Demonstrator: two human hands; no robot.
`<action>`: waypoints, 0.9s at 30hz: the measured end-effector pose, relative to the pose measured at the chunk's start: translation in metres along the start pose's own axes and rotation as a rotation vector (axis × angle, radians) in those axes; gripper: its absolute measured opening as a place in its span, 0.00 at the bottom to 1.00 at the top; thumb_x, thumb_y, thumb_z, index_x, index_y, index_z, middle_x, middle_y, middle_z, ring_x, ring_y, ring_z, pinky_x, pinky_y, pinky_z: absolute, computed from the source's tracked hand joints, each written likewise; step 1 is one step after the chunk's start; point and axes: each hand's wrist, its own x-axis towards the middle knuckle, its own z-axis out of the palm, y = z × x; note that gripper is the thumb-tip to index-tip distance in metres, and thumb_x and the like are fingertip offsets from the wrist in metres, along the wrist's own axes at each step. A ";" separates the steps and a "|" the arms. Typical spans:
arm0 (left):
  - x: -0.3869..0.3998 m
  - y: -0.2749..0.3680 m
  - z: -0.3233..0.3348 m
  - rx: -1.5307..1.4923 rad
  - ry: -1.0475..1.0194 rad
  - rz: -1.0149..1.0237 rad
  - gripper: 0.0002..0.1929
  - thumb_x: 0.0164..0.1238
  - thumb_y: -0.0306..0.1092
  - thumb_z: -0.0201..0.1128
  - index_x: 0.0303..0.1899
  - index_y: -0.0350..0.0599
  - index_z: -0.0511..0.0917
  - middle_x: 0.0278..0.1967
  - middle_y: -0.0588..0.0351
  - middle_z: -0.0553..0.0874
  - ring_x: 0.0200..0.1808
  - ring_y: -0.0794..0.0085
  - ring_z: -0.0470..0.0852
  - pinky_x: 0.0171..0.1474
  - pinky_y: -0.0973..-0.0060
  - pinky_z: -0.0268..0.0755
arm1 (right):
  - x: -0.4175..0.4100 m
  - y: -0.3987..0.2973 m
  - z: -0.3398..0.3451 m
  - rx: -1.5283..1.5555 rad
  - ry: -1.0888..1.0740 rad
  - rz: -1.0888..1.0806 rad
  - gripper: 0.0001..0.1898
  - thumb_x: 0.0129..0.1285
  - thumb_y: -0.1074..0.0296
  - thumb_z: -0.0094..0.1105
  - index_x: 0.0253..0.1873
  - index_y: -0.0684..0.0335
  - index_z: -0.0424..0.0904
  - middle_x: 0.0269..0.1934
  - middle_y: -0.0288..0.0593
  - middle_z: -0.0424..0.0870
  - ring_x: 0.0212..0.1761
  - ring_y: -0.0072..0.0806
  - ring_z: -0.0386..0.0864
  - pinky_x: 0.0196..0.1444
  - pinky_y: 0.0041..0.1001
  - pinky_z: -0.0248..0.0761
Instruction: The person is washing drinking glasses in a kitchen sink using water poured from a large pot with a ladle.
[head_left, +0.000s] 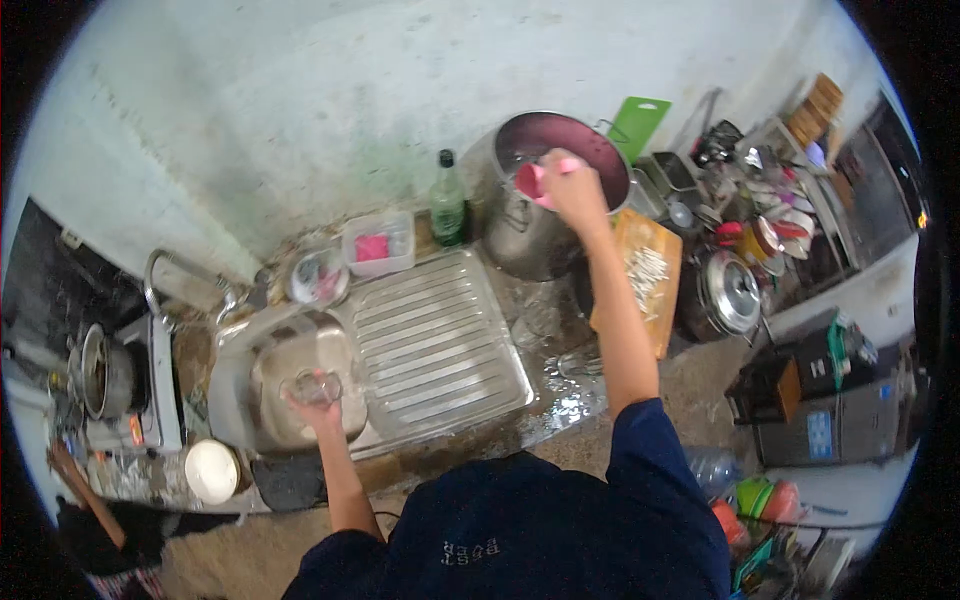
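Observation:
My left hand (319, 409) holds a clear glass (316, 388) over the basin of a stainless steel sink (281, 360). My right hand (574, 191) grips a pink plastic dipper (531, 181) at the mouth of a tall metal pot (525, 232), whose lower inside is hidden. The ribbed drainboard (431, 345) lies between the basin and the pot. More clear glassware (536, 322) stands on the wet counter below the pot. Right of my right forearm, a wooden board (666, 315) bears many small white pieces.
A green glass bottle (448, 202), a plastic container (380, 262) with a pink item and a tub (319, 277) line the wall. The curved faucet (154, 281) rises at left. A lidded pot (727, 292) stands at right. Another person's arm (90, 487) is at lower left, near a stove.

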 end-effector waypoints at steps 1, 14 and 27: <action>-0.001 -0.002 0.008 -0.021 0.003 -0.035 0.32 0.56 0.61 0.66 0.50 0.42 0.73 0.44 0.45 0.79 0.43 0.57 0.80 0.49 0.59 0.78 | 0.008 0.020 -0.002 0.088 0.090 -0.016 0.13 0.66 0.59 0.51 0.39 0.65 0.78 0.30 0.58 0.83 0.35 0.49 0.83 0.39 0.44 0.73; -0.009 0.028 0.044 0.425 -0.135 -0.078 0.26 0.65 0.60 0.59 0.51 0.49 0.72 0.45 0.48 0.79 0.48 0.59 0.79 0.53 0.58 0.76 | -0.054 0.004 -0.074 1.005 0.365 0.064 0.15 0.70 0.68 0.48 0.42 0.82 0.66 0.43 0.60 0.76 0.52 0.49 0.78 0.66 0.39 0.71; 0.007 0.044 0.051 0.431 -0.201 -0.135 0.22 0.68 0.56 0.59 0.54 0.52 0.71 0.42 0.50 0.80 0.43 0.63 0.81 0.43 0.63 0.78 | -0.128 -0.097 -0.105 0.830 0.352 -0.100 0.13 0.73 0.70 0.45 0.44 0.79 0.67 0.45 0.64 0.76 0.57 0.53 0.75 0.71 0.46 0.63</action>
